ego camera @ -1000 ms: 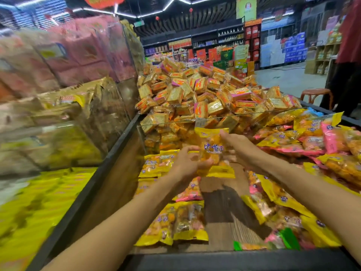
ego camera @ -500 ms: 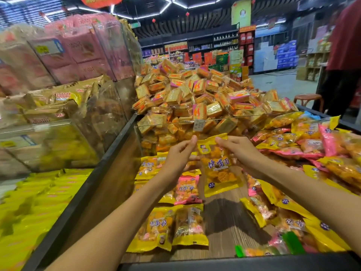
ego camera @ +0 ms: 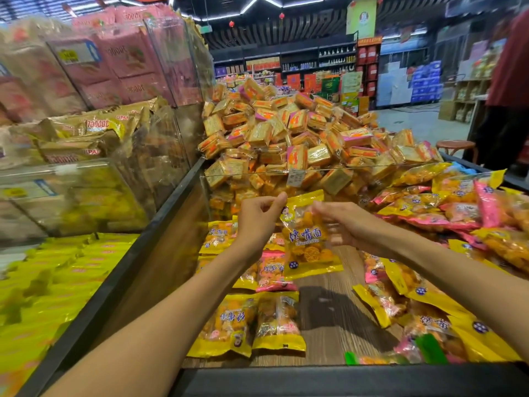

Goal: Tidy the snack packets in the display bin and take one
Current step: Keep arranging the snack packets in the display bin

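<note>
Right hand (ego camera: pixel 347 224) came off the yellow packet (ego camera: pixel 307 236), now blurred, fingers loosely curled, holding nothing. Left hand (ego camera: pixel 259 214) pinches its top-left corner, hanging above the bin floor (ego camera: pixel 337 299).

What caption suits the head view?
Left hand pinches a yellow snack packet above the display bin.

Obscured items, bin display
Right hand (ego camera: pixel 347 226): motion-blurred, grip unreadable. Standing person (ego camera: pixel 509 81): cut off at upper right frame edge.
</note>
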Demonstrator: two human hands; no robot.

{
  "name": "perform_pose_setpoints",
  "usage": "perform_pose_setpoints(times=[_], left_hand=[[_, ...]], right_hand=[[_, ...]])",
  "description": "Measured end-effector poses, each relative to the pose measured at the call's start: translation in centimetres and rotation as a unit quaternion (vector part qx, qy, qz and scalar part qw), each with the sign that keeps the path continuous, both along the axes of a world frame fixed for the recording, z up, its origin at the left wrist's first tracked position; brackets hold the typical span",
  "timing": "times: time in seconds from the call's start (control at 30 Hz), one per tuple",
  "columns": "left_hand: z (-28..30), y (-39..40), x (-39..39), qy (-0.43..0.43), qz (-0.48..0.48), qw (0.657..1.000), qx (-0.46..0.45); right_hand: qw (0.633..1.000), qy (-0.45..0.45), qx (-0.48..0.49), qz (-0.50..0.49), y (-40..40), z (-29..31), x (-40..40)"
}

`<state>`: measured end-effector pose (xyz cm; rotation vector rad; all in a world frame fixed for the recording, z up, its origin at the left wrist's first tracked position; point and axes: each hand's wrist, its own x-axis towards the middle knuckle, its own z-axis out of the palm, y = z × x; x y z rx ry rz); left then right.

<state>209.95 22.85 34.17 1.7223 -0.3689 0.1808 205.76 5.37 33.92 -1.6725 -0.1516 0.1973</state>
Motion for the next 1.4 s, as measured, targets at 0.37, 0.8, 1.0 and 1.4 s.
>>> perform_pose_setpoints(times=[0.37, 0.8, 1.0, 1.4], left_hand=[[1.0, 0.5, 0.7, 0.090, -0.037, 0.994, -0.041], [0.5, 0.3, -0.5, 0.069, -0.114, 0.982, 0.137], [0.5, -0.1, -1.1, -0.144, 0.022, 0.970, 0.194], [0.5, -1.1, -0.8, 0.059, -0.055, 0.997, -0.011]], right_hand=[[0.998, -0.018, 0.034, 0.056, -0.5, -0.5, 0.4], [0.997, -0.017, 0.072, 0.010, -1.1, 0.3, 0.5], [0.992, -0.067, 0.085, -0.067, -1.4, 0.2, 0.7], [0.967, -0.228, -0.074, -0.090, 1.2, 0.0, -0.1]])
